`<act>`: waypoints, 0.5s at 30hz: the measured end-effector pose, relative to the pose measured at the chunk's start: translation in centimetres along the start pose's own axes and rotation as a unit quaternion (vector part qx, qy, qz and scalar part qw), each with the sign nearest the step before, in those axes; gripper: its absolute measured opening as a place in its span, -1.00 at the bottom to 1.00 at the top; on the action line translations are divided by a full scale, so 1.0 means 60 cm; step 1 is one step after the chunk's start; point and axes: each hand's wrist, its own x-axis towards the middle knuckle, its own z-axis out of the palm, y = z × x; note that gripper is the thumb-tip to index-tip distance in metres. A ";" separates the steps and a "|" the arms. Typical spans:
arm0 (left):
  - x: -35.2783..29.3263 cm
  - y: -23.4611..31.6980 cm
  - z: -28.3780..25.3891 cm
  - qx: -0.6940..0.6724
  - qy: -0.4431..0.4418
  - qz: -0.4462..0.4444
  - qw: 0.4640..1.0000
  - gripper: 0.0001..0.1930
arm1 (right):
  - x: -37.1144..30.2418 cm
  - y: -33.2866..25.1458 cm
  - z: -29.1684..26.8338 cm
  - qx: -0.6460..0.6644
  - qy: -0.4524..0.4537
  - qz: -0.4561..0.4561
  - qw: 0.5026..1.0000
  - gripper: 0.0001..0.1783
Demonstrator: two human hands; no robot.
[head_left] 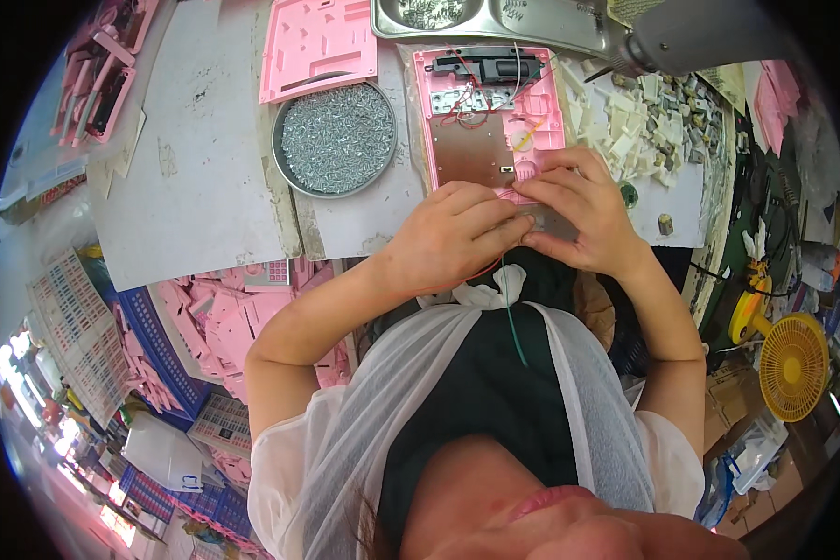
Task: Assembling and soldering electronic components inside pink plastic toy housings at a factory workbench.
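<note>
A pink plastic case [554, 112] lies with its inside up on the table in front of me. In it sit a brown circuit board [471, 149], a black part [490, 67] along the far side, and loose red and white wires. My left hand [457, 229] is at the near edge, its fingertips pinched together. A red wire [481, 273] and a green wire [513, 327] trail from under those fingertips towards my lap. Bent over the near right corner is my right hand [583, 205], index fingertip on the case, thumb by the left fingertips. Whatever lies between the fingertips is hidden.
Left of the case stands a round metal bowl of screws [336, 140], with a pink panel [317, 47] behind it. A metal tray [541, 37] holds springs. A screwdriver [663, 42] hangs over small white parts [639, 126]. Pink parts [243, 322] fill a box below left.
</note>
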 end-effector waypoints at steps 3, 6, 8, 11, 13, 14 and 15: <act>-0.012 -0.007 0.001 -0.011 0.047 -0.003 0.999 -0.59 | -0.003 0.006 0.004 -0.025 -0.030 -0.018 0.999 -0.44; -0.011 -0.010 0.002 -0.013 0.050 0.000 0.999 -0.61 | -0.005 0.007 0.011 -0.026 -0.022 -0.006 0.999 -0.50; -0.015 -0.010 -0.013 0.036 0.067 -0.029 0.997 -0.68 | 0.007 -0.013 0.006 -0.057 -0.040 0.015 0.997 -0.53; -0.030 -0.010 -0.029 0.055 0.083 -0.152 0.983 -0.77 | 0.024 -0.029 -0.010 -0.065 -0.062 0.030 0.996 -0.57; -0.039 -0.008 -0.034 0.052 0.077 -0.216 0.972 -0.80 | 0.029 -0.037 -0.003 -0.068 -0.040 0.023 0.997 -0.58; -0.046 -0.003 -0.036 0.057 0.067 -0.227 0.970 -0.81 | 0.032 -0.044 0.016 -0.074 -0.009 0.010 0.997 -0.58; -0.051 0.002 -0.040 0.059 0.055 -0.237 0.968 -0.82 | 0.034 -0.052 0.037 -0.079 0.022 0.001 0.997 -0.58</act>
